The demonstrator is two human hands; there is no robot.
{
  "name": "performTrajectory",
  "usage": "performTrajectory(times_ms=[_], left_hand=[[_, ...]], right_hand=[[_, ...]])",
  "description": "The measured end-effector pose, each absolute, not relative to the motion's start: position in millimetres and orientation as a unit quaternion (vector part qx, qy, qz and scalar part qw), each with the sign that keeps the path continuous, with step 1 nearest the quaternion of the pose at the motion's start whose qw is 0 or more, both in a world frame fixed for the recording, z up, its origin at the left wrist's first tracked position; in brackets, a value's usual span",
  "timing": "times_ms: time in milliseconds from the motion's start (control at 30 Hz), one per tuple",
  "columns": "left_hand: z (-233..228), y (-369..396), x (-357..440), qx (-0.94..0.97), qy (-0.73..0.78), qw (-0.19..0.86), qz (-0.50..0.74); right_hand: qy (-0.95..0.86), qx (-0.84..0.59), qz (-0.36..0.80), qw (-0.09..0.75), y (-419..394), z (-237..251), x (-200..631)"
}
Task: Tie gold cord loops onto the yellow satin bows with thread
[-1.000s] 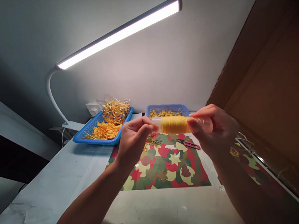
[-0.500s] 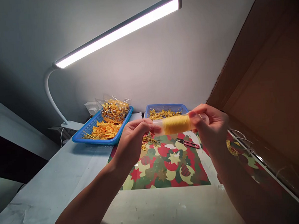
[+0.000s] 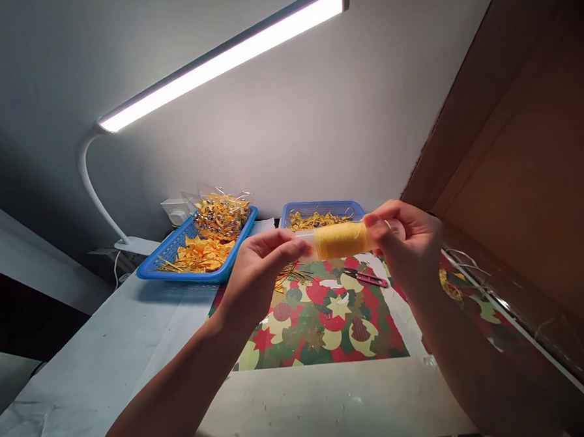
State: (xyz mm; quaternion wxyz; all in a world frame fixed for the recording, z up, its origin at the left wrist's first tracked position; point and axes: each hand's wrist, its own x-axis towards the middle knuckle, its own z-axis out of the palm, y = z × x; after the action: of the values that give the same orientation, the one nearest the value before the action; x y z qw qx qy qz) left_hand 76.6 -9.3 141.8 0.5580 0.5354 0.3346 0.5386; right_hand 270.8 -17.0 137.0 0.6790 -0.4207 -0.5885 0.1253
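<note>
Item: spool of yellow thread (image 3: 341,240), clear plastic core, lying horizontal in the air above the patterned paper sheet (image 3: 321,321), between the two hands. No label or writing legible on the spool.

Left hand (image 3: 256,272): fingertips pressed together on the spool's left clear end, thumb on top.

Right hand (image 3: 411,245): fingers and thumb closed around the spool's right end, pinching it; clear end cap just visible past the fingers.

Below the spool: patterned paper sheet in red, green and cream, printed with stars and round ornaments, flat on the pale table (image 3: 109,378). No text readable in the print.

On the sheet: small thread snips (image 3: 366,278) with red handle, near the far right corner; loose bundle of gold wire pieces (image 3: 290,275) just under the left hand.

Rear of table: blue basket (image 3: 152,268) with yellow bows and a clear bag of gold pieces (image 3: 222,215); second blue basket (image 3: 321,208) with gold loops, directly behind the spool.

Overhead: lit bar desk lamp (image 3: 225,59) on a white gooseneck, clamped at the table's left rear.

Right side: brown cardboard panel (image 3: 524,167), unmarked.
</note>
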Motion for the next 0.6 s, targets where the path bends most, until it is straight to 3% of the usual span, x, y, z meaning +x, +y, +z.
performTrajectory(times_ms=[200, 367, 600], left_hand=[[141, -4, 77, 0.504, 0.335, 0.564, 0.562], [138, 6, 78, 0.494, 0.333, 0.550, 0.584], [126, 17, 76, 0.584, 0.326, 0.382, 0.637]], right_hand=[[-0.621, -0.355, 0.073, 0.695, -13, 128, 271], [-0.669, -0.375, 0.112, 0.632, -10, 123, 273], [-0.710, -0.370, -0.011, 0.599, -10, 125, 274]])
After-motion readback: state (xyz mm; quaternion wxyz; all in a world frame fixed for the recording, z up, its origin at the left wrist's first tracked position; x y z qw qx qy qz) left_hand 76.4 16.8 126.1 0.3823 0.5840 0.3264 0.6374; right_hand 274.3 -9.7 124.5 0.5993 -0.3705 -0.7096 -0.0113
